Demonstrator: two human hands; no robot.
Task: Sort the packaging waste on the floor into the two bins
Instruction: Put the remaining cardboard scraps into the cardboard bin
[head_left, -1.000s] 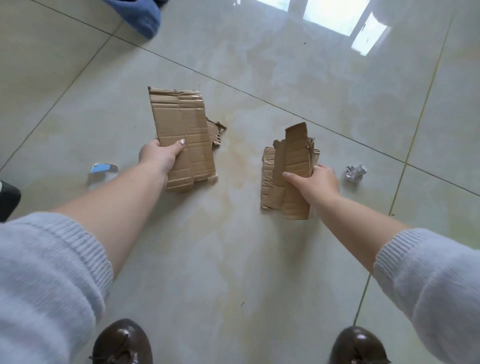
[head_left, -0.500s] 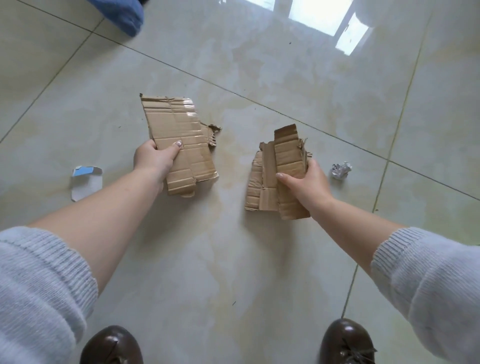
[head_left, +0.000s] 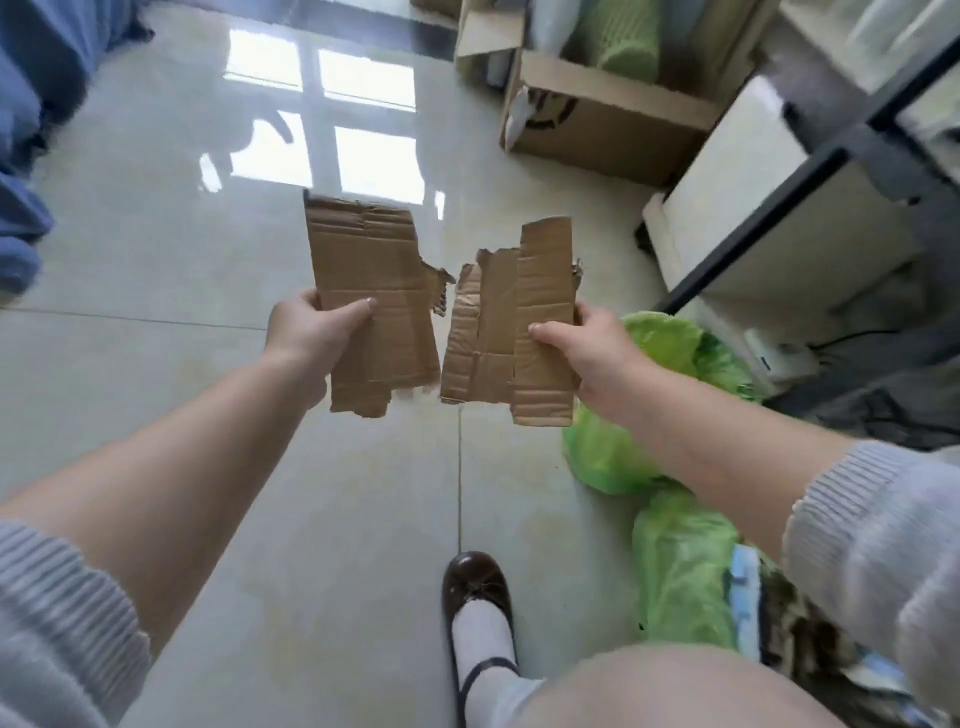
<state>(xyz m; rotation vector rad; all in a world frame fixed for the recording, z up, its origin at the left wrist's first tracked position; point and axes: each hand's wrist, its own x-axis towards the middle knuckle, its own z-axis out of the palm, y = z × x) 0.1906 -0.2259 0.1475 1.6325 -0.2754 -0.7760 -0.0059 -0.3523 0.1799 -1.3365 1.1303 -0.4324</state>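
Note:
My left hand (head_left: 311, 332) grips a torn brown cardboard sheet (head_left: 371, 270) by its lower left edge, thumb across the front. My right hand (head_left: 592, 348) grips a second bundle of torn cardboard strips (head_left: 511, 322) by its right edge. Both pieces are held upright in the air, side by side and almost touching, above the tiled floor. Below my right arm stand two bins lined with green plastic bags: one (head_left: 660, 338) just under the right hand, another (head_left: 685, 566) nearer my body with blue and brown waste inside it.
An open cardboard box (head_left: 597, 109) with green and white contents stands at the back right. A white box (head_left: 763, 208) and a dark metal frame (head_left: 810, 176) fill the right side. Blue fabric (head_left: 31, 104) lies at the far left. My brown shoe (head_left: 475, 587) is at the bottom centre.
My view has swung up and to the right, bringing the green-lined bins and boxes into sight. Both hands have lifted the cardboard pieces and drawn them closer together. The foil ball and blue-white scrap are out of view.

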